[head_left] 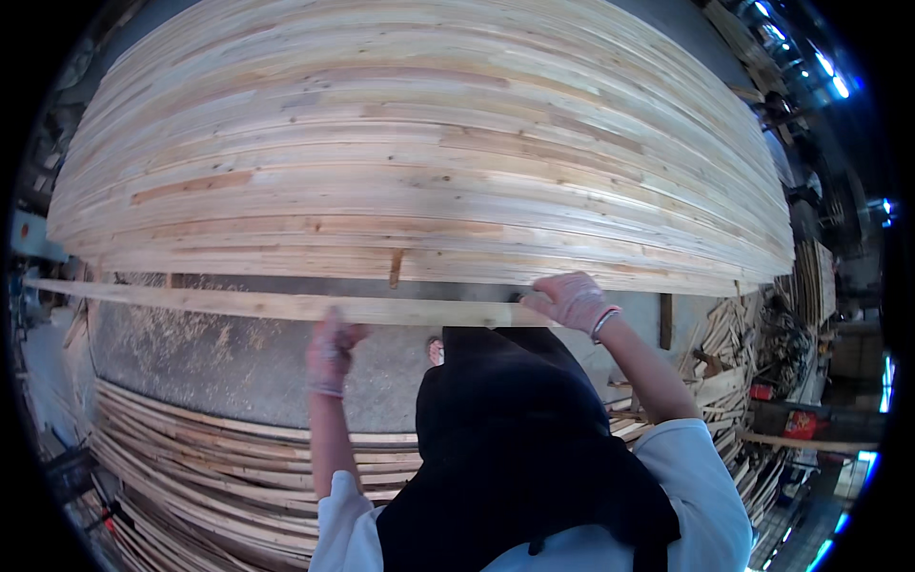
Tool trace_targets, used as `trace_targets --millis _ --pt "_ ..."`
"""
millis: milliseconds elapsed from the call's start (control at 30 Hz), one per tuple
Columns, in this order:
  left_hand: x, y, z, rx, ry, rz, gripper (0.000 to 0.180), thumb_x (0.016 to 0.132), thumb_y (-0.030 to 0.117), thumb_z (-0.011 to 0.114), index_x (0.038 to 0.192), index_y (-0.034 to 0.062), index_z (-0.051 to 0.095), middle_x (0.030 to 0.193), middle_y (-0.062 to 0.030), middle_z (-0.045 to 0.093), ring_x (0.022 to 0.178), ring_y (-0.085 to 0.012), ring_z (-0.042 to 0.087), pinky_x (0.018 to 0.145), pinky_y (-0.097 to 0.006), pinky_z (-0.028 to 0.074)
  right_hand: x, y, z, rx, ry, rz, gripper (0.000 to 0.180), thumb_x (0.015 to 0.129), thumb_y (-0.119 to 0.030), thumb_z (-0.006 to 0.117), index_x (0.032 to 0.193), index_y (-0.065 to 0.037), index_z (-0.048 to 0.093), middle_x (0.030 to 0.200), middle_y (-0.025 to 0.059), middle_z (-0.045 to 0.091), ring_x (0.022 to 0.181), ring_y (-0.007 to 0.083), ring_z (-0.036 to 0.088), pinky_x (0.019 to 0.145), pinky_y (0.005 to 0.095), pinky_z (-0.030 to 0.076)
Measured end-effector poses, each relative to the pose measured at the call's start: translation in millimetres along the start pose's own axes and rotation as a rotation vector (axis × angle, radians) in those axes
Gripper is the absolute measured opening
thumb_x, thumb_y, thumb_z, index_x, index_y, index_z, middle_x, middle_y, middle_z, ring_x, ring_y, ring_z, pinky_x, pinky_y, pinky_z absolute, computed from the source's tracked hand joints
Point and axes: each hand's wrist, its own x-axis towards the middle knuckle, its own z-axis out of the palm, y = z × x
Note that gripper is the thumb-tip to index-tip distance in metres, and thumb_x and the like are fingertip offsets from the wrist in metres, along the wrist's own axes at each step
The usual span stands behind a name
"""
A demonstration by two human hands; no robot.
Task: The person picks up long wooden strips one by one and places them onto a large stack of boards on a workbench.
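A long, pale wooden strip runs sideways in front of me, along the near side of a broad stack of wooden strips. My right hand, in a thin, light glove with a band at the wrist, is closed over the strip's right end. Below its middle part is my left hand, gloved too and smeared by motion. Its raised fingertips meet the strip's lower edge, while the thumb points right. Whether those fingers grip the strip cannot be told.
Behind me on the left lie long strips in a low pile. Shavings litter the concrete floor. Short wood offcuts are heaped at the right, near a red object. A dark upright bar stands by the stack.
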Motion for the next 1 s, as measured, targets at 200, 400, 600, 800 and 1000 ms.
trace_targets --millis 200,400,600,800,1000 --pt "-1 5 5 -0.516 -0.076 0.046 0.056 0.089 0.060 0.058 0.114 0.0102 0.061 0.104 -0.0076 0.066 0.085 -0.0185 0.062 0.069 -0.029 0.052 -16 -2 10 0.473 -0.099 0.098 0.059 0.089 -0.065 0.045 0.116 -0.017 0.067 0.112 0.0117 0.069 0.111 0.0307 0.063 0.094 0.0402 0.047" --pt "-12 -103 77 -0.117 -0.589 -0.233 0.054 0.096 0.049 0.052 0.133 0.0106 0.052 0.118 -0.0112 0.064 0.105 -0.0269 0.063 0.094 -0.046 0.051 34 -77 32 0.540 0.080 -0.291 0.055 0.089 -0.054 0.054 0.124 -0.012 0.059 0.115 0.0186 0.065 0.108 0.0361 0.062 0.093 0.0449 0.048" --pt "16 -65 35 -0.235 -0.151 -0.114 0.046 0.092 0.042 0.063 0.124 0.0089 0.060 0.095 -0.0039 0.069 0.086 -0.0206 0.068 0.090 -0.043 0.055 50 -44 19 0.184 0.074 -0.276 0.052 0.088 -0.049 0.058 0.124 -0.012 0.055 0.110 0.0163 0.064 0.104 0.0344 0.062 0.091 0.0449 0.048" --pt "46 -53 -31 -0.568 0.004 0.250 0.057 0.095 0.058 0.048 0.120 0.0104 0.063 0.103 -0.0026 0.070 0.090 -0.0186 0.065 0.090 -0.043 0.055 89 57 -12 -0.040 0.390 -0.114 0.056 0.083 -0.047 0.062 0.121 -0.008 0.055 0.113 0.0164 0.061 0.105 0.0337 0.060 0.093 0.0427 0.046" --pt "79 -107 28 -0.696 0.112 -0.159 0.088 0.088 0.079 0.025 0.111 0.0052 0.068 0.111 -0.0144 0.068 0.103 -0.0304 0.062 0.100 -0.047 0.044 161 156 -93 -0.178 0.910 -0.242 0.048 0.080 -0.040 0.066 0.117 -0.011 0.056 0.119 0.0107 0.057 0.112 0.0307 0.053 0.106 0.0477 0.035"
